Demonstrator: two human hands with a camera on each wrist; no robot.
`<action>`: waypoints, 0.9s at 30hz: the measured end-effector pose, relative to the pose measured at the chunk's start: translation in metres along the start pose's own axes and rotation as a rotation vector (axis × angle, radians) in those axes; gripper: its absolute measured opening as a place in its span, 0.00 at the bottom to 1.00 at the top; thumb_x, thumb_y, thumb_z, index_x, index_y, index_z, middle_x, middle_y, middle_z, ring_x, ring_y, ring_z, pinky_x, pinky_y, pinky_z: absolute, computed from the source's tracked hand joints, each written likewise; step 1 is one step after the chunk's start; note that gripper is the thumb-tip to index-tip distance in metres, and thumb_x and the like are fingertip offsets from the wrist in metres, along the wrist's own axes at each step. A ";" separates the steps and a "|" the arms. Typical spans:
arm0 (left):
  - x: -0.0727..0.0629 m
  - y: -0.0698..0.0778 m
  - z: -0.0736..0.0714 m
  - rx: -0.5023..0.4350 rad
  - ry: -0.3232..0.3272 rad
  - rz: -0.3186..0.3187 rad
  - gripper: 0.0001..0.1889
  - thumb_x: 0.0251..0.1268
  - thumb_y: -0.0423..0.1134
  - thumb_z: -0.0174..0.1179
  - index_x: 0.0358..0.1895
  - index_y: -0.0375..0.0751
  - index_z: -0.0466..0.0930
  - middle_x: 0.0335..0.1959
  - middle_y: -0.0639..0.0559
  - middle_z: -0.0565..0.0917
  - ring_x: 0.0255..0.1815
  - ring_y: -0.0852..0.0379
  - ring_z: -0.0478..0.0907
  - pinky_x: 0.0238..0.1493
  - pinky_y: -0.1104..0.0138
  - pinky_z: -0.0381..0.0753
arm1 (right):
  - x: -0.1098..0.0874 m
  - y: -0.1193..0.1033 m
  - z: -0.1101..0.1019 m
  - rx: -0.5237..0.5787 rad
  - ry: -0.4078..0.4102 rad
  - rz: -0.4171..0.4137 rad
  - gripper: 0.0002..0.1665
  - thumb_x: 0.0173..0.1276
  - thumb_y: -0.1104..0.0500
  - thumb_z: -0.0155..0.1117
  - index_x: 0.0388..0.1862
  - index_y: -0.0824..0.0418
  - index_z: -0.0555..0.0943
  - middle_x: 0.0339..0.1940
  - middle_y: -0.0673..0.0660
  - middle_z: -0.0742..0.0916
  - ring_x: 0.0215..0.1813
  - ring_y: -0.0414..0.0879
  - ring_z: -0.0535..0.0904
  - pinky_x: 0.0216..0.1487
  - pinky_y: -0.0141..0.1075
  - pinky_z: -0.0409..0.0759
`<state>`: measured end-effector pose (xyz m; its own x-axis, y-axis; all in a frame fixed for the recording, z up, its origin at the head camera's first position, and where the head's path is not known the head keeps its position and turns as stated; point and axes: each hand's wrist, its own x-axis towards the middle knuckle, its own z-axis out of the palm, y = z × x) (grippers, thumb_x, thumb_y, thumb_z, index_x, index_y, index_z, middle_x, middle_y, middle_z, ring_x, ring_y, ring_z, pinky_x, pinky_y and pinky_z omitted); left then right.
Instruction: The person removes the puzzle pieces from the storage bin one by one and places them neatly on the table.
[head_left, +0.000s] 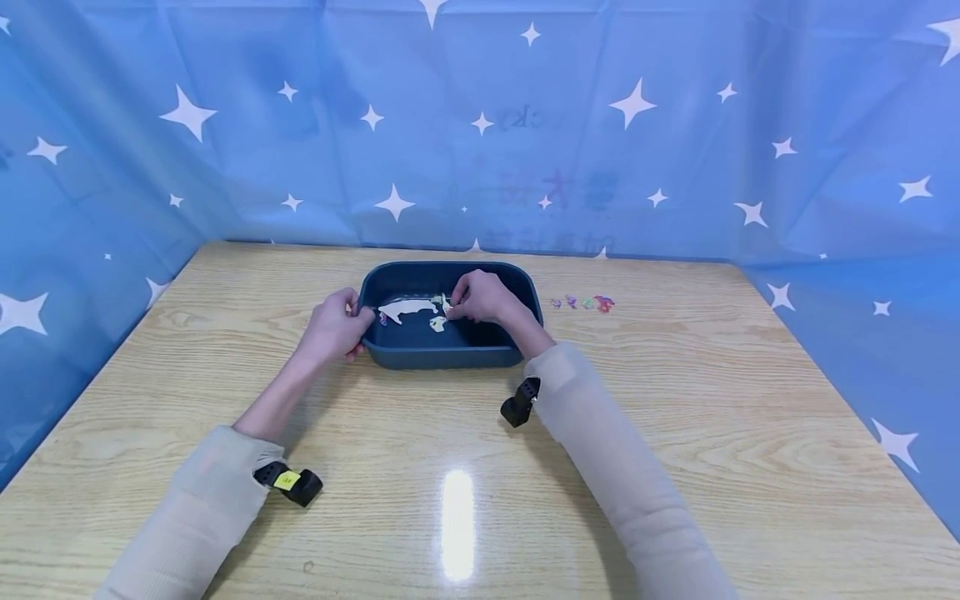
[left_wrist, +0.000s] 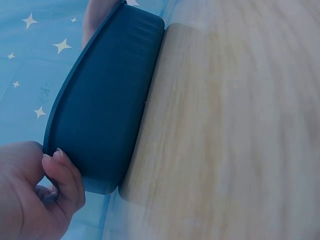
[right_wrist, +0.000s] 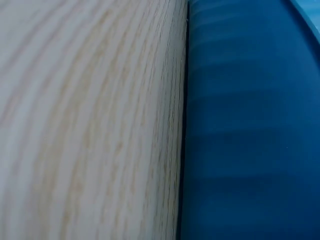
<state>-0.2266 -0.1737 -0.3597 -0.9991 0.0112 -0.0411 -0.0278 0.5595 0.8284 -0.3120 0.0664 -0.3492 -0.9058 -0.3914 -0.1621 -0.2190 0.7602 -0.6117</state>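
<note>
A dark blue rectangular bin (head_left: 446, 358) stands on the wooden table. My left hand (head_left: 335, 327) grips its left end, with the thumb over the rim; in the left wrist view the fingers of that left hand (left_wrist: 45, 195) curl around the bin's corner. Inside the bin, my right hand (head_left: 482, 297) pinches a small whitish piece (head_left: 446, 305), whose kind is too small to tell. Near it lie a long white flat cutout (head_left: 407, 308) and a small pale piece (head_left: 437, 323). In the right wrist view only the bin's outer wall (right_wrist: 250, 120) and tabletop show; the hand is hidden.
Right of the bin, several small colourful pieces lie in a row on the table (head_left: 675, 400), the largest a red one (head_left: 604, 303). Behind the table hangs a blue curtain (head_left: 465, 75) with white stars.
</note>
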 end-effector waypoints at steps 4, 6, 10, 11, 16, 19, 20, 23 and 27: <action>-0.001 0.000 0.000 -0.005 -0.003 -0.005 0.08 0.73 0.35 0.47 0.33 0.38 0.63 0.15 0.47 0.78 0.12 0.55 0.75 0.18 0.67 0.78 | 0.000 0.001 0.001 0.026 0.001 -0.004 0.10 0.64 0.62 0.74 0.37 0.64 0.80 0.33 0.57 0.86 0.30 0.46 0.81 0.33 0.35 0.82; -0.001 0.000 0.000 -0.008 -0.003 -0.008 0.08 0.73 0.35 0.47 0.33 0.38 0.63 0.15 0.47 0.78 0.13 0.55 0.75 0.18 0.67 0.78 | -0.001 0.001 0.002 0.047 -0.002 -0.019 0.09 0.65 0.63 0.73 0.37 0.65 0.80 0.32 0.57 0.86 0.31 0.47 0.83 0.33 0.35 0.83; -0.001 0.000 0.000 -0.009 -0.002 -0.005 0.08 0.73 0.35 0.47 0.33 0.38 0.63 0.14 0.47 0.78 0.12 0.55 0.76 0.18 0.67 0.78 | -0.003 0.001 -0.001 0.078 0.006 -0.079 0.06 0.68 0.64 0.69 0.38 0.65 0.80 0.31 0.58 0.87 0.31 0.48 0.85 0.36 0.37 0.85; -0.001 0.001 0.000 -0.009 -0.002 -0.004 0.08 0.73 0.35 0.47 0.33 0.38 0.63 0.14 0.47 0.78 0.12 0.55 0.75 0.18 0.67 0.78 | -0.004 0.002 -0.002 0.086 0.013 -0.094 0.06 0.69 0.63 0.68 0.39 0.65 0.81 0.32 0.58 0.87 0.31 0.48 0.85 0.36 0.37 0.85; 0.000 0.002 0.001 -0.008 -0.003 0.001 0.08 0.73 0.35 0.46 0.33 0.38 0.63 0.15 0.46 0.79 0.13 0.55 0.76 0.18 0.67 0.78 | -0.010 0.006 -0.010 0.158 0.045 -0.160 0.06 0.73 0.62 0.65 0.42 0.66 0.81 0.34 0.60 0.88 0.34 0.50 0.87 0.42 0.40 0.86; 0.000 0.003 0.001 -0.010 -0.003 -0.003 0.08 0.73 0.35 0.46 0.33 0.38 0.63 0.15 0.46 0.79 0.13 0.54 0.76 0.19 0.67 0.78 | -0.014 0.012 -0.017 0.234 0.063 -0.194 0.07 0.73 0.63 0.64 0.42 0.67 0.81 0.36 0.63 0.88 0.36 0.54 0.88 0.45 0.45 0.86; 0.000 0.003 0.001 -0.009 -0.003 -0.004 0.08 0.73 0.35 0.46 0.33 0.38 0.63 0.15 0.46 0.79 0.13 0.54 0.76 0.19 0.67 0.78 | -0.015 0.015 -0.019 0.260 0.071 -0.209 0.07 0.73 0.63 0.64 0.42 0.68 0.81 0.36 0.64 0.88 0.37 0.56 0.87 0.46 0.47 0.86; 0.000 0.002 0.001 -0.006 -0.005 -0.008 0.08 0.73 0.35 0.46 0.33 0.38 0.63 0.15 0.47 0.78 0.13 0.55 0.75 0.18 0.67 0.77 | -0.021 0.021 -0.029 0.333 0.094 -0.243 0.08 0.73 0.63 0.64 0.43 0.69 0.82 0.37 0.67 0.88 0.39 0.62 0.86 0.48 0.51 0.85; 0.000 0.001 0.001 -0.009 -0.001 -0.006 0.08 0.73 0.35 0.46 0.33 0.38 0.63 0.14 0.48 0.77 0.12 0.56 0.75 0.18 0.67 0.77 | -0.031 0.031 -0.044 0.412 0.136 -0.252 0.11 0.73 0.60 0.65 0.45 0.69 0.81 0.40 0.70 0.87 0.43 0.68 0.83 0.50 0.55 0.83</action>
<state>-0.2265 -0.1727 -0.3596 -0.9989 0.0087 -0.0468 -0.0342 0.5520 0.8331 -0.3067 0.1246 -0.3289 -0.8883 -0.4446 0.1154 -0.3004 0.3722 -0.8782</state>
